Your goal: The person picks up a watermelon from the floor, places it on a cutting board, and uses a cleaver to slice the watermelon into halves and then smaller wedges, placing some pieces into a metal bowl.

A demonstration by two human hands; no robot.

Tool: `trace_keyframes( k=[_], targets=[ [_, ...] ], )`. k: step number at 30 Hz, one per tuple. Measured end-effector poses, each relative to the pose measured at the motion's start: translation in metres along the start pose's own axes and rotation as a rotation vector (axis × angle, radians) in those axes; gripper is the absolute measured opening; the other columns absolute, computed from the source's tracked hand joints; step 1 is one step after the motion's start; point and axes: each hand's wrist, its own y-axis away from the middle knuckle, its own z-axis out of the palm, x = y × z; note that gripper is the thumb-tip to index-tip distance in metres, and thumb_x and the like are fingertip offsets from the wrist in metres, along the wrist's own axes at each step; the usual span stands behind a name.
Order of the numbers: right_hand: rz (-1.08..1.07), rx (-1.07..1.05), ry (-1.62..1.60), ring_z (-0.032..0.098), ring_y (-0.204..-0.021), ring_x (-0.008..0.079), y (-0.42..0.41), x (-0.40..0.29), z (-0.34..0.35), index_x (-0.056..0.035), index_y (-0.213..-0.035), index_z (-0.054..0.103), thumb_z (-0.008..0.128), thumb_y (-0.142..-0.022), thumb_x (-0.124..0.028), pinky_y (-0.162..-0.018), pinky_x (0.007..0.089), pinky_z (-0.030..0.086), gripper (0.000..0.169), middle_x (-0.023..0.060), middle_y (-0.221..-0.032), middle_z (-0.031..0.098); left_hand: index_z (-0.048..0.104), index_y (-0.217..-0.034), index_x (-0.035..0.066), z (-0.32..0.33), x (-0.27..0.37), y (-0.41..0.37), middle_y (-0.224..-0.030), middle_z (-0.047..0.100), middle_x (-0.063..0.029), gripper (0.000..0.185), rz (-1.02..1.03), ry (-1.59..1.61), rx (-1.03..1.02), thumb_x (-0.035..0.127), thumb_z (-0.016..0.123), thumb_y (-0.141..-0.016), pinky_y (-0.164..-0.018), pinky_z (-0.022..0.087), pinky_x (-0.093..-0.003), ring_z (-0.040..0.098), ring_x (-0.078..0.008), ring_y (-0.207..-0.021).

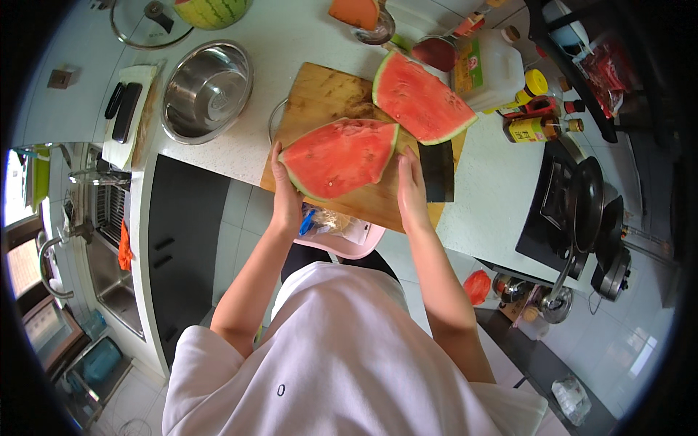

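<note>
A large cut piece of watermelon (341, 158) lies red side up on a wooden cutting board (332, 87). My left hand (286, 191) grips its left end, fingers along the rind. Just off the piece's right edge is my right hand (411, 188), holding nothing, with fingers partly extended over the board. A second watermelon piece (420, 98) rests behind and to the right, overhanging the board's edge. Partly beneath it lies a wide, dark blade (439, 174), probably a cleaver; its handle is hidden.
Left of the board stands a stainless steel bowl (207, 92), with uncut watermelon rind (212, 11) behind. A plastic jug (488, 71) and sauce bottles (531, 129) stand at right, near a wok (586, 204) on the stove. A pink bin (349, 248) sits below the counter edge.
</note>
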Motion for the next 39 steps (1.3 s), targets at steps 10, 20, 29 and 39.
trace_keyframes(
  k=[10, 20, 29, 39],
  targets=[
    [-0.195, 0.405, 0.852, 0.051, -0.103, 0.0375, 0.059, 0.067, -0.046, -0.0066, -0.143, 0.028, 0.070, -0.077, -0.010, -0.089, 0.0452, 0.044, 0.079, 0.0205, -0.112, 0.050, 0.020, -0.149, 0.010, -0.009, 0.004, -0.005, -0.151, 0.028, -0.0111, 0.079, -0.078, 0.152, -0.071, 0.067, 0.020, -0.094, -0.115, 0.019, -0.0421, 0.023, -0.0257, -0.142],
    [0.035, 0.305, 0.844, 0.063, -0.087, 0.0394, 0.083, 0.048, -0.065, -0.0118, -0.144, 0.027, 0.060, -0.074, -0.006, -0.075, 0.0475, 0.051, 0.078, 0.0220, -0.110, 0.062, 0.009, -0.151, 0.014, -0.011, 0.002, -0.011, -0.154, 0.022, -0.0108, 0.082, -0.064, 0.221, -0.109, 0.066, 0.031, -0.092, -0.115, 0.021, -0.0436, 0.022, -0.0274, -0.142],
    [0.032, 0.131, 0.248, 0.038, -0.049, 0.0013, 0.136, 0.016, -0.058, -0.0050, -0.132, 0.052, 0.061, -0.091, -0.012, -0.047, 0.0191, 0.034, 0.042, -0.0068, -0.058, 0.042, 0.014, -0.149, 0.012, -0.011, -0.002, -0.016, -0.152, 0.025, -0.0107, 0.082, -0.058, 0.198, -0.058, 0.068, 0.030, -0.091, -0.114, 0.023, -0.0431, 0.024, -0.0271, -0.141],
    [0.032, -0.056, -0.040, 0.043, -0.049, 0.0033, 0.101, 0.016, -0.023, -0.0028, -0.123, 0.056, 0.058, -0.093, -0.011, -0.044, 0.0203, 0.035, 0.031, -0.0033, -0.064, 0.049, 0.036, -0.139, 0.002, -0.004, 0.008, -0.008, -0.142, 0.043, -0.0127, 0.080, -0.131, 0.245, -0.003, 0.066, 0.032, -0.092, -0.110, 0.031, -0.0410, 0.040, -0.0263, -0.133]
  ],
)
